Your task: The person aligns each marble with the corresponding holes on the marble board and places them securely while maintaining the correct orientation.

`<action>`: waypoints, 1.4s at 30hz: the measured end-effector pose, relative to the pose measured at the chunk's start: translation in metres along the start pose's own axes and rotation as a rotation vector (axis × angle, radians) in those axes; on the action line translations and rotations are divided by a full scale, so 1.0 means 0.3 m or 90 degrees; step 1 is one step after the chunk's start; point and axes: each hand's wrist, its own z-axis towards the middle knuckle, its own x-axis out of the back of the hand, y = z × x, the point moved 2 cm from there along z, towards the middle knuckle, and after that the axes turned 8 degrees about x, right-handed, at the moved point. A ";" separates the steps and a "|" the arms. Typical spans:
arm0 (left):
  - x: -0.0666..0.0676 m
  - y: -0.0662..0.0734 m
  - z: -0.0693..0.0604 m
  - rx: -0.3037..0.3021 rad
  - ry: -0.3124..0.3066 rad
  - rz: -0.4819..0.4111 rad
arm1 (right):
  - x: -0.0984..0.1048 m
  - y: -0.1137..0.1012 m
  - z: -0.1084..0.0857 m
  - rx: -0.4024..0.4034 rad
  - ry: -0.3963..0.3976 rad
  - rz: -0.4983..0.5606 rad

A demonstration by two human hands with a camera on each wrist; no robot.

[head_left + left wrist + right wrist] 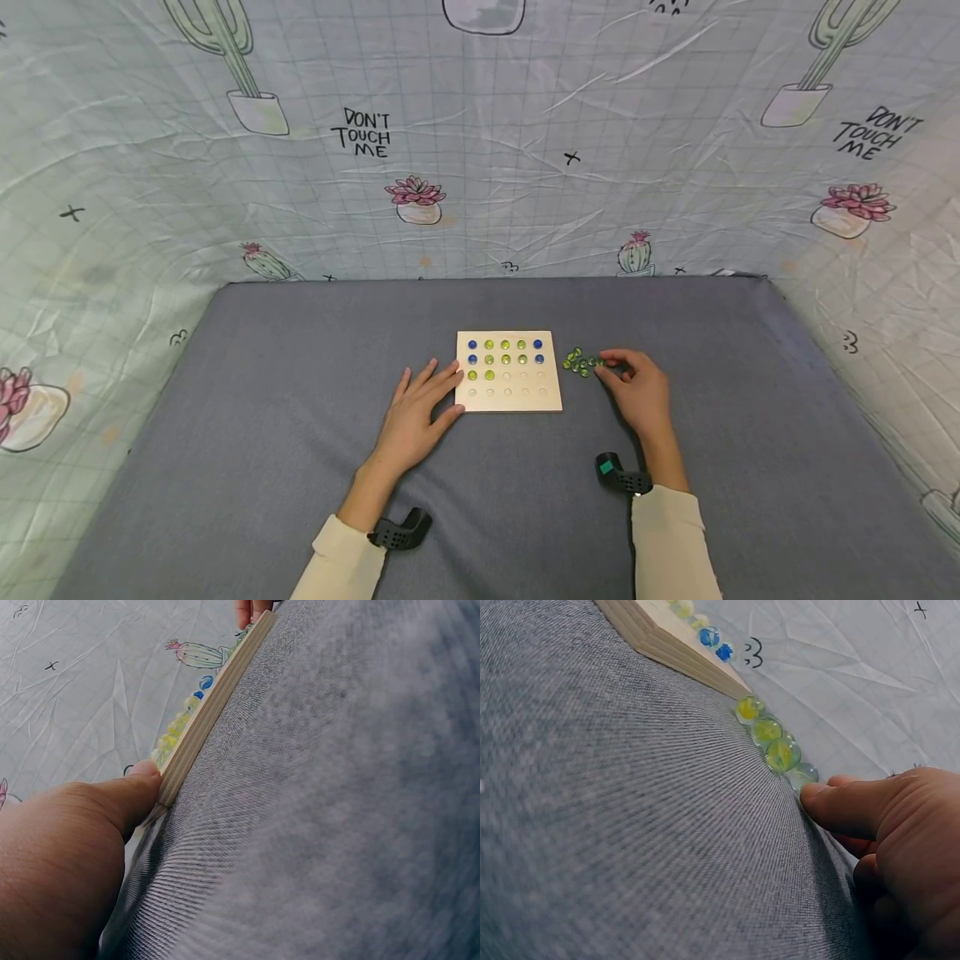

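While the left hand (416, 421) lies spread and relaxed in the head view, its fingertips touching one side of a wooden board (517, 406), the right hand (641, 396) pinches a green marble (599, 362) in its fingertips. Loose marbles (584, 372) lie just beyond those fingertips, between them and the board; set marbles (506, 359), green and blue, sit in hollows past the left fingers. Each should be light, hard and smooth, likely to roll or slip away if squeezed off-centre.

From the left wrist, the left thumb (139, 780) rests against the board's corner; the board looks stiff and fairly light, best steadied there, by its edge.

From the right wrist, the right thumb (844, 810) presses the marble nearest it, others lined up ahead. Apparently glass, it could chip if knocked; opposed fingertips at its widest part should grip best.
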 end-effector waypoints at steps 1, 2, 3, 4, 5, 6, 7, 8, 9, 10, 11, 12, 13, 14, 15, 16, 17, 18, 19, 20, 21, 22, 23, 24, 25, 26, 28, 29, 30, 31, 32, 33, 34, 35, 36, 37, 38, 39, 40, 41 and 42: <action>0.000 0.000 -0.001 0.000 0.001 0.000 | -0.001 0.000 0.000 -0.001 -0.002 -0.002; 0.001 0.001 -0.001 -0.002 0.003 0.000 | -0.001 0.000 0.000 -0.002 -0.003 -0.004; 0.001 0.002 -0.001 -0.004 0.006 -0.002 | -0.003 0.001 0.001 -0.003 -0.004 -0.008; 0.001 0.002 -0.002 -0.006 0.009 -0.003 | -0.003 0.000 0.001 -0.004 -0.006 -0.010; 0.001 0.003 -0.002 -0.008 0.012 -0.004 | -0.004 0.001 0.001 -0.004 -0.008 -0.012; 0.001 0.003 -0.002 -0.011 0.014 -0.004 | -0.004 0.000 0.001 -0.006 -0.009 -0.014; 0.001 0.003 -0.002 -0.011 0.015 -0.005 | -0.004 0.000 0.001 -0.006 -0.010 -0.015; 0.001 0.003 -0.003 -0.011 0.016 -0.006 | -0.004 -0.001 0.001 -0.006 -0.011 -0.017; 0.001 0.002 -0.003 -0.011 0.015 -0.006 | -0.004 -0.001 0.001 -0.006 -0.012 -0.018; 0.001 0.002 -0.002 -0.009 0.014 -0.005 | -0.005 -0.001 0.001 -0.006 -0.012 -0.019; 0.000 0.000 -0.003 -0.008 0.013 -0.004 | -0.005 -0.001 0.001 -0.005 -0.013 -0.020; -0.001 0.000 -0.002 -0.006 0.011 -0.004 | -0.006 -0.002 0.001 -0.005 -0.012 -0.021; -0.001 -0.001 -0.002 -0.004 0.009 -0.004 | -0.006 -0.002 0.001 -0.004 -0.011 -0.022; -0.002 -0.002 -0.002 -0.002 0.007 -0.003 | -0.007 -0.002 0.001 -0.004 -0.010 -0.023; -0.002 -0.003 -0.002 -0.002 0.006 -0.002 | -0.007 -0.002 0.001 -0.004 -0.009 -0.024; -0.002 -0.004 -0.001 -0.001 0.004 -0.002 | -0.008 -0.002 0.001 -0.004 -0.008 -0.025; -0.003 -0.004 -0.001 -0.001 0.003 -0.002 | -0.008 -0.003 0.002 -0.004 -0.007 -0.026; -0.002 -0.003 -0.001 -0.001 0.003 -0.001 | -0.007 -0.003 0.002 -0.005 -0.007 -0.026; -0.002 -0.003 -0.001 -0.001 0.003 -0.001 | -0.007 -0.004 0.002 -0.005 -0.007 -0.026; -0.002 -0.003 -0.001 -0.002 0.003 0.000 | -0.007 -0.004 0.002 -0.005 -0.007 -0.027; -0.002 -0.003 -0.002 -0.002 0.003 0.000 | -0.007 -0.005 0.002 -0.006 -0.007 -0.026; -0.002 -0.003 -0.002 -0.002 0.003 0.000 | -0.007 -0.005 0.001 -0.005 -0.007 -0.026; -0.002 -0.003 -0.003 -0.003 0.004 0.001 | -0.007 -0.005 0.001 -0.005 -0.007 -0.027; -0.002 -0.003 -0.003 -0.003 0.005 0.001 | -0.007 -0.005 0.001 -0.004 -0.007 -0.027; -0.003 -0.003 -0.004 -0.004 0.006 0.001 | -0.007 -0.005 0.001 -0.003 -0.006 -0.027; -0.003 -0.003 -0.004 -0.005 0.007 0.002 | -0.007 -0.005 0.001 -0.002 -0.006 -0.028; -0.004 -0.003 -0.004 -0.007 0.009 0.004 | -0.007 -0.003 0.001 0.001 -0.004 -0.030; -0.005 -0.003 -0.004 -0.008 0.010 0.004 | -0.007 -0.003 0.001 0.003 -0.003 -0.030; -0.005 -0.003 -0.004 -0.008 0.011 0.005 | -0.007 -0.002 0.001 0.004 -0.003 -0.030; -0.005 -0.003 -0.003 -0.010 0.012 0.005 | -0.007 -0.001 0.001 0.005 -0.002 -0.030; -0.005 -0.003 -0.003 -0.010 0.013 0.005 | -0.007 0.000 0.001 0.006 -0.002 -0.030; -0.005 -0.003 -0.003 -0.009 0.013 0.004 | -0.007 0.000 0.001 0.006 -0.001 -0.028; -0.005 -0.003 -0.003 -0.009 0.013 0.003 | -0.007 0.001 0.001 0.005 -0.002 -0.027; -0.005 -0.003 -0.002 -0.009 0.013 0.002 | -0.007 0.002 0.001 0.004 -0.002 -0.026; -0.005 -0.002 -0.002 -0.008 0.013 0.002 | -0.007 0.002 0.002 0.003 -0.001 -0.026; -0.006 -0.003 -0.001 -0.008 0.013 0.001 | -0.007 0.003 0.002 0.002 -0.001 -0.024; -0.006 -0.003 -0.001 -0.008 0.013 0.001 | -0.007 0.003 0.002 0.000 0.000 -0.021; -0.007 -0.004 -0.001 -0.009 0.014 0.001 | -0.006 0.003 0.002 -0.002 0.002 -0.018; -0.007 -0.003 -0.001 -0.009 0.013 0.001 | -0.006 0.003 0.002 -0.004 0.005 -0.015; -0.007 -0.003 -0.001 -0.009 0.014 0.001 | -0.005 0.003 0.002 -0.005 0.010 -0.010; -0.008 -0.003 -0.001 -0.009 0.014 0.001 | -0.004 0.003 0.002 -0.007 0.015 -0.005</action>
